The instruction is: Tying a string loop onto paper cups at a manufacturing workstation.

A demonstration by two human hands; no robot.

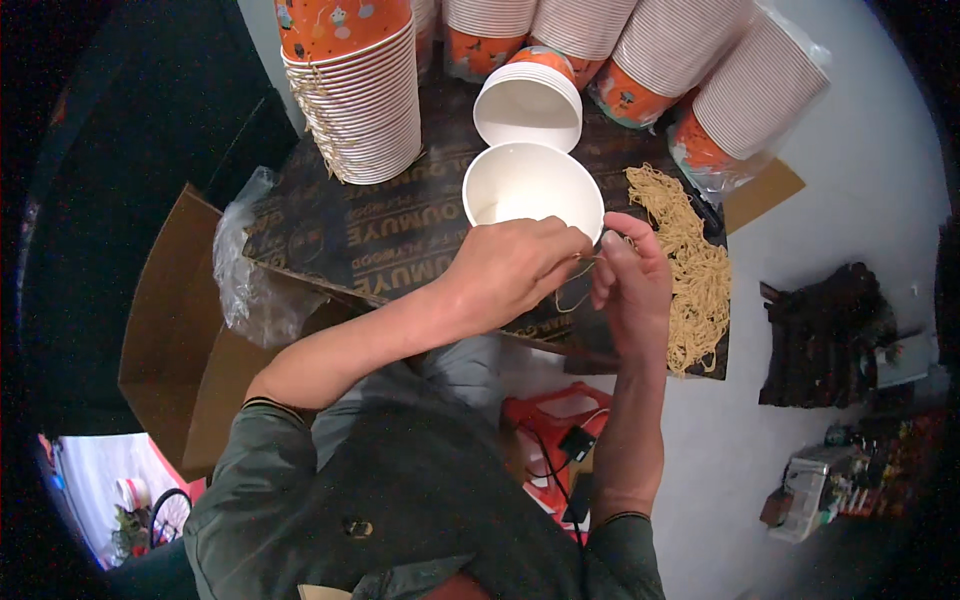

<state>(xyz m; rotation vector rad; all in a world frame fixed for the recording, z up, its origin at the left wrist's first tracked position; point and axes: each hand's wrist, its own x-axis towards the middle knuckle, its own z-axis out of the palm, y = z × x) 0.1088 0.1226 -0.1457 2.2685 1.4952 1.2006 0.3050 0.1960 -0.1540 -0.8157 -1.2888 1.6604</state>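
Observation:
My left hand [522,268] and my right hand [636,272] meet just below the near rim of a white round paper tub [530,180]. Between their pinched fingertips runs a thin tan string [588,260], with a loose loop hanging below my left fingers. The fingers partly hide where the string goes. Close to my right hand lies a long, tangled pile of tan strings [695,285] on the right of the dark board table [400,215]. Behind the upright tub, a few nested tubs [527,108] lie on their side, mouths toward me.
A tall stack of orange-patterned tubs [355,115], strings along its side, stands at left. Several plastic-wrapped tub stacks [675,45] line the back. A cardboard box [170,330] and clear plastic bag [255,285] are at left. A red stool [560,410] is under the table.

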